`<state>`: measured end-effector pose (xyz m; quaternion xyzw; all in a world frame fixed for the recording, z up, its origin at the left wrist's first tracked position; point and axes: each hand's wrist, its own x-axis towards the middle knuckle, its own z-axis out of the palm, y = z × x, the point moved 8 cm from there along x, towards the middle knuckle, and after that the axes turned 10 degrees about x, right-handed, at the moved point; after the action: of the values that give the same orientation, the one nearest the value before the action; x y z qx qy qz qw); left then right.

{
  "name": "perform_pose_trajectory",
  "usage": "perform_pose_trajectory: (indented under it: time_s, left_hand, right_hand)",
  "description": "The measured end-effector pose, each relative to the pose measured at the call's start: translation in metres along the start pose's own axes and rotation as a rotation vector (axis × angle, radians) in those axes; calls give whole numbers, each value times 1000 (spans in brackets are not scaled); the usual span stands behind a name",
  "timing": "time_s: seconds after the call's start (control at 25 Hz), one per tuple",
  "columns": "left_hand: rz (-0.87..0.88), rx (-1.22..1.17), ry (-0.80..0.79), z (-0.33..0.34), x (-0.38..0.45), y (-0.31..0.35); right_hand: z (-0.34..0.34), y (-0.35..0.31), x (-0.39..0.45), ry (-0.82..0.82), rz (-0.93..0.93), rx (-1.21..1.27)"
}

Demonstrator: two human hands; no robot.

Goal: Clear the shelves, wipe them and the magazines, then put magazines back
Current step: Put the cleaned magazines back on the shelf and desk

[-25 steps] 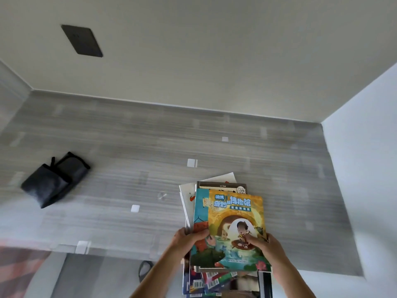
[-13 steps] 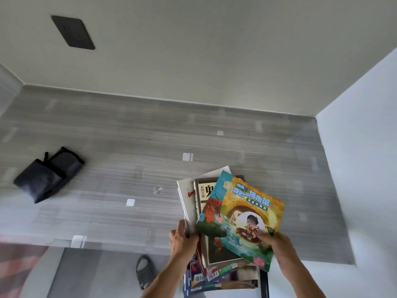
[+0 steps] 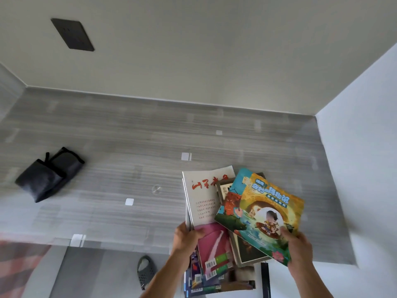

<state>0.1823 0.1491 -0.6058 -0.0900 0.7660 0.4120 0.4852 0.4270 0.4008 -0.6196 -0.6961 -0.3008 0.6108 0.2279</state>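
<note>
- Plainly, Chinese title characters in blue are printed on the colourful children's magazine (image 3: 261,214), too blurred to be read; red brush-style characters are seen on the white magazine (image 3: 204,198), and barcodes on the lower covers
- At 5 o'clock the colourful magazine is pinched at its near corner by the right hand (image 3: 297,247), its long axis tilted toward 1 o'clock
- The stack of magazines (image 3: 211,257) at 6 o'clock is gripped at its left edge by the left hand (image 3: 184,237), long axis toward 12
- A dark folded cloth (image 3: 50,174) lies at 9 o'clock on the grey floor (image 3: 129,147), a grey slipper (image 3: 146,271) at 6 o'clock, a black wall plate (image 3: 72,34) at 11
</note>
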Motion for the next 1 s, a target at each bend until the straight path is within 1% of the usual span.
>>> perform_pose_trajectory:
  time_s: [0.08,0.16,0.24,0.28,0.32,0.36,0.4,0.44,0.48,0.56,0.6,0.68,0.72,0.8,0.88,0.92,0.96,1.0]
  left_hand:
    - [96,84,45,-23,-9,10]
    - [198,151,115,-56,-20,21]
    - [317,159,147,-89,-37,34]
    - [377,154,144,-105,-46,43]
    - [435,155,121,-118,-54,52]
    - [482,144,82,-129,-61,61]
    - [519,130,35,-139,-64,66]
    - [547,106,-16,-148,-69,72]
    - [575,90,-73,-157,-74,78]
    - [611,98,-181,-172,-83,86]
    - [635,109,-222,-181,-88,92]
    - [682,74,-253,-199,-94,101]
    - [701,30,-223,-206,-92,105]
    - [740,-78,-90,-220,-83,116]
    - [729,-196,34,-226,-66,118]
    - [717,-234,74,-228,-58,117]
    - [719,-257,82,-227,-53,117]
    - [726,-270,77,-227,-50,116]
  right_hand:
    - [-14,-1,5,83,-28,-31]
    - [-24,-5,-3,216,-96,-174]
    - [-21,-13,-21,329,-227,-397]
    - [-8,-19,-33,329,-363,-435]
    - [18,-26,-56,221,-528,-426]
    - [54,-25,-76,23,-628,-382]
    - [97,-23,-100,-216,-629,-330]
    - [139,-19,-120,-454,-552,-294]
    - [178,-17,-142,-650,-434,-262]
    - [231,-18,-169,-958,-205,-226]
    - [248,-25,-182,-1086,-168,-234]
    - [273,-43,-202,-1182,-155,-208]
    - [276,-53,-214,-1191,-178,-160]
    - [277,-72,-227,-1117,-281,-78]
    - [281,-75,-243,-1139,-309,-10]
    - [283,-69,-250,-1146,-294,-18]
    - [284,-61,-254,-1129,-272,-37]
    - [283,-56,-254,-1098,-303,-71]
